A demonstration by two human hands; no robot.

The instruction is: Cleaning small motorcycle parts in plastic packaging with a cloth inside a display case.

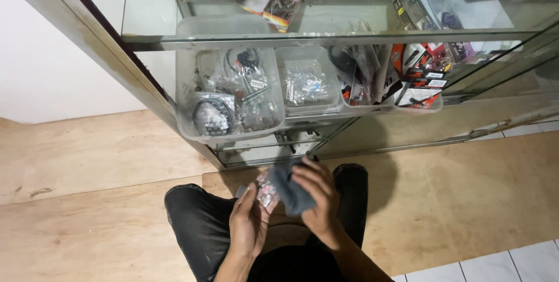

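Note:
My left hand [247,224] holds a small clear plastic bag of little parts [266,190] above my knees. My right hand [319,192] presses a dark grey cloth [289,187] against that bag, fingers curled over the cloth's top. Both hands are close together in front of a glass display cabinet [326,38]. My legs in black trousers [198,218] show beneath the hands.
Inside the cabinet stand clear plastic tubs [186,125] filled with bagged small parts and cables, a smaller tub [308,84] beside them, and packaged items in red and black cards [422,78] on the right. The floor is plywood [87,160], with white tiles [512,261] at the lower right.

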